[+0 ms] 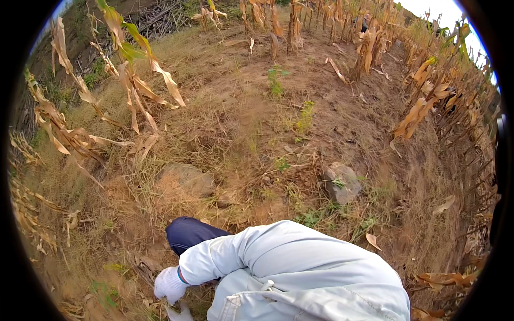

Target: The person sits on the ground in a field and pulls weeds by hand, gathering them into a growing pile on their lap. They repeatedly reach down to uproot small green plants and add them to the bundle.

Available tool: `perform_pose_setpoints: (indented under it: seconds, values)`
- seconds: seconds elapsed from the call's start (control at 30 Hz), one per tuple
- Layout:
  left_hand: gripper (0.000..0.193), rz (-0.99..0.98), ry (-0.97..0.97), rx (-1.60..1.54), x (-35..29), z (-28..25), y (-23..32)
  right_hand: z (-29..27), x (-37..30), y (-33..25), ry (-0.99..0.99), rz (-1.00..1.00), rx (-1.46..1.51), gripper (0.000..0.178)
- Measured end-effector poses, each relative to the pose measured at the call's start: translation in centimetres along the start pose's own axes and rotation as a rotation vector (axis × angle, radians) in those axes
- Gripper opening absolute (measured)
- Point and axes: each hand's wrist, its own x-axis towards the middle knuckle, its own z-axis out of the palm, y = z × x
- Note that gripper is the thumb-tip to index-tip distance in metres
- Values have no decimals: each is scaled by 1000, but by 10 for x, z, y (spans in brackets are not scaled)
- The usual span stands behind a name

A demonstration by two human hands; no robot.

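My right arm, in a pale grey-blue jacket sleeve (300, 246), reaches across my body to the lower left. At its end my right hand (170, 284), in a white knit glove, is low over dry grass and looks curled. Its fingers point down, and what they hold, if anything, is hidden. Just below it, at the lower edge, part of a second white glove shows, my left hand (181, 313). Its fingers are mostly cut off from view. Dry brown leaves and grass (142, 270) lie next to the gloves. My knee (195, 234), in dark blue trousers, is bent beyond the sleeve.
A grey stone (341, 183) and a flatter stone (187, 179) lie in the grass ahead. Dry corn stalks (134, 85) stand at the left, with more rows (423, 107) at the right. Small green weeds (276, 80) grow on the sloping soil. Piled cut stalks (160, 18) lie far back.
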Motion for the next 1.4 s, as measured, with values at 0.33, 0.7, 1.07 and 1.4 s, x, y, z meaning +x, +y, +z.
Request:
perform_pose_setpoints:
  seconds: [0.33,0.7,1.07,1.4]
  values:
    - [59,-268,-76,27,23,67,-96,-45,-47,-12,315,142,298,57]
    - [35,-393,-4,-62,54,89,-86,-38,-89,35,87,78,8,85]
    - [33,-609,827,-806,-18,7,-299,-47,-75,32,599,110,186,50]
    - [22,-400,1546,-647,-116,-197,-162,24,73,-23,77,-4,805,56]
